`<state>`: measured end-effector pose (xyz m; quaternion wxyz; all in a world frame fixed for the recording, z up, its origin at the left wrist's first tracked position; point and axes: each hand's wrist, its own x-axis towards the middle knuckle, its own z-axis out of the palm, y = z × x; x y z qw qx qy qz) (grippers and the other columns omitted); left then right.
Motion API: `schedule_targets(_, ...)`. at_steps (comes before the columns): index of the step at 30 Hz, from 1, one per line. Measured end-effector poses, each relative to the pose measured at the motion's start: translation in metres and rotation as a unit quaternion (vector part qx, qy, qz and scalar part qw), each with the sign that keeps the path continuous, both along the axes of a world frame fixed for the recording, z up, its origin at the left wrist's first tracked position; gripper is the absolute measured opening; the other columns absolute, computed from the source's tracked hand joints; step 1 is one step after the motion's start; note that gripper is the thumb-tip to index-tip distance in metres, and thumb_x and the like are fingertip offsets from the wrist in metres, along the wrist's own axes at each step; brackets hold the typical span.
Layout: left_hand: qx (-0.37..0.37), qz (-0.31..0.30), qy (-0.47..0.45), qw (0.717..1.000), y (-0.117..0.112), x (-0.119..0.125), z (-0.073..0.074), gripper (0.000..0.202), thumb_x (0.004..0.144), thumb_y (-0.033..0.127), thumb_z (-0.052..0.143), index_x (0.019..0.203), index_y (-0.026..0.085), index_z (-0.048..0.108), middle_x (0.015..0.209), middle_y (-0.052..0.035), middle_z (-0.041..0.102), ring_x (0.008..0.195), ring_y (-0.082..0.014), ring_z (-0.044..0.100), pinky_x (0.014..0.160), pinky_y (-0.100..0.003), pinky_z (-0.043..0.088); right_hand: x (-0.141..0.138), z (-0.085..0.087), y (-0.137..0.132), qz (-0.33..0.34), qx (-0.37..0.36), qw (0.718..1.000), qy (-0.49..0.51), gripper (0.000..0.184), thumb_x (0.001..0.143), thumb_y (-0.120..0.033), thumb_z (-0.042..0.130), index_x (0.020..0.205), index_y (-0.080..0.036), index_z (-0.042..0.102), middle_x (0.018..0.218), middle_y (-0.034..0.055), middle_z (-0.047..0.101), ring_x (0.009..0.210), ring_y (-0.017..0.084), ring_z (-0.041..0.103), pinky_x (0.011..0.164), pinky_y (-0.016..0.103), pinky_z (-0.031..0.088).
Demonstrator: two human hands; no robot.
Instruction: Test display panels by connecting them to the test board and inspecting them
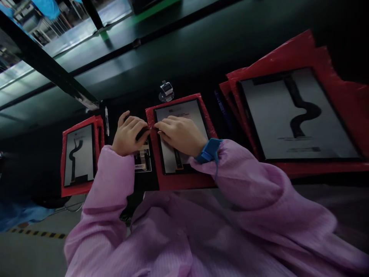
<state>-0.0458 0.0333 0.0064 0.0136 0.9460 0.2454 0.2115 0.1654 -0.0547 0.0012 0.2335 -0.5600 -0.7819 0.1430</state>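
Note:
A flat grey display panel [184,108] with a black border and a dark ribbon cable lies on a red plastic sheet [173,181] in front of me. My left hand [131,132] is at the sheet's left edge, fingers curled and thumb near the index fingertip. Over the panel reaches my right hand [182,134], its fingertips pressed together near the panel's left border, close to the left hand's fingertips. Whatever either hand pinches is too small to make out. Below the left hand, a dark board with a barcode label [140,166] is partly covered.
More panels lie on red sheets: a left panel [79,154] and a larger right panel [276,115]. A silver tally counter [166,91] stands behind the middle sheet. A white pen [107,121] and a blue pen-like object [221,105] lie nearby. A dark post [49,63] rises at left.

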Motion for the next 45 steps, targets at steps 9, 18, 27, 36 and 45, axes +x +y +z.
schedule_targets(9, -0.026, -0.052, 0.03, 0.998, -0.005, 0.003, -0.001, 0.017, 0.095, 0.025, 0.049, 0.097, 0.022, 0.065, 0.084, -0.0016, 0.072, 0.084, -0.0196, 0.065, 0.108, -0.045, 0.043, -0.001, -0.013, 0.005, 0.04, -0.066, 0.969, 0.234, 0.026, 0.099, -0.034, 0.046, 0.085, -0.018, 0.061, 0.092, 0.0069, 0.064, 0.089, 0.02, 0.056, 0.089, 0.037, 0.044)
schedule_targets(18, -0.131, -0.033, 0.064, 0.989, -0.014, 0.008, -0.002, 0.021, 0.092, 0.023, 0.037, 0.08, 0.021, 0.053, 0.077, -0.0031, 0.066, 0.077, -0.0198, 0.059, 0.094, -0.043, 0.04, 0.004, -0.023, 0.011, 0.065, -0.086, 0.963, 0.248, 0.021, 0.095, -0.031, 0.047, 0.082, -0.019, 0.058, 0.094, 0.0079, 0.065, 0.091, 0.021, 0.056, 0.092, 0.038, 0.042)
schedule_targets(27, -0.156, -0.041, 0.066, 0.985, -0.014, 0.012, -0.012, 0.015, 0.09, 0.019, 0.043, 0.077, 0.021, 0.051, 0.075, -0.0017, 0.064, 0.078, -0.0192, 0.059, 0.096, -0.042, 0.039, 0.0, -0.027, 0.011, 0.066, -0.078, 0.963, 0.25, 0.007, 0.082, -0.02, 0.052, 0.081, -0.018, 0.06, 0.089, 0.006, 0.065, 0.086, 0.018, 0.055, 0.087, 0.034, 0.042)
schedule_targets(36, -0.132, -0.052, 0.046, 0.989, -0.015, 0.012, -0.015, 0.02, 0.094, 0.02, 0.039, 0.079, 0.021, 0.052, 0.074, -0.0014, 0.061, 0.076, -0.0187, 0.057, 0.095, -0.041, 0.039, 0.0, -0.028, 0.013, 0.088, -0.09, 0.964, 0.233, 0.009, 0.088, -0.025, 0.052, 0.08, -0.02, 0.053, 0.084, 0.004, 0.06, 0.082, 0.018, 0.05, 0.087, 0.035, 0.041)
schedule_targets(45, -0.107, -0.06, 0.01, 0.992, -0.014, 0.011, -0.016, 0.021, 0.094, 0.019, 0.04, 0.076, 0.021, 0.051, 0.073, -0.0004, 0.063, 0.073, -0.0178, 0.056, 0.092, -0.041, 0.038, 0.001, -0.032, 0.017, 0.103, -0.103, 0.969, 0.201, 0.013, 0.094, -0.028, 0.051, 0.084, -0.021, 0.051, 0.091, 0.0059, 0.062, 0.088, 0.019, 0.052, 0.094, 0.038, 0.042)
